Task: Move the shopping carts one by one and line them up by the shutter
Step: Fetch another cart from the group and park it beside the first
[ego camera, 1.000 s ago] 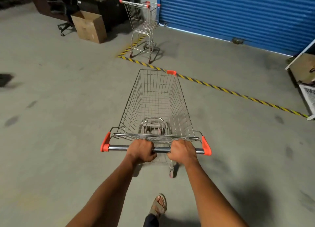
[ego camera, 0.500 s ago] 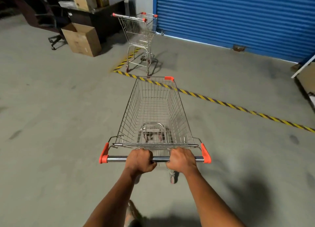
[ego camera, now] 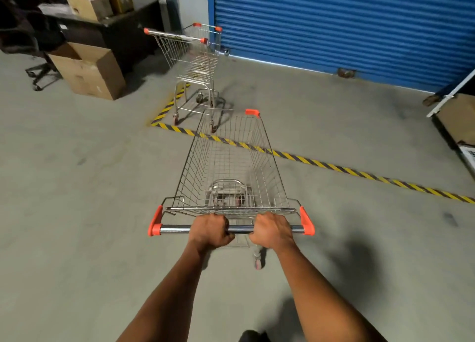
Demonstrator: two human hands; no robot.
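A: In the head view, what could go wrong from here?

B: A collision is the main risk, as judged from the layout. The pushed cart (ego camera: 231,172) is held at the centre of the frame, its front already over the striped floor tape (ego camera: 334,165). The parked cart (ego camera: 191,58) is seen just beyond it, at the upper middle, beside the blue shutter (ego camera: 347,25). If the pushed cart is steered too far left, its front corner could be driven into the parked cart's rear wheels. If it is pushed too hard, the shutter itself could be struck.

A: Anything else to be watched?

B: The cardboard box (ego camera: 90,71) at the upper left is kept well apart, so little danger is expected there. A crooked line-up could be caused by uneven pressure on the handle (ego camera: 241,229).

A: And the hands?

B: The left hand (ego camera: 209,229) is closed around the handle, left of its middle. The right hand (ego camera: 273,228) is wrapped around it too, right of the middle. Bare bar is left between them.
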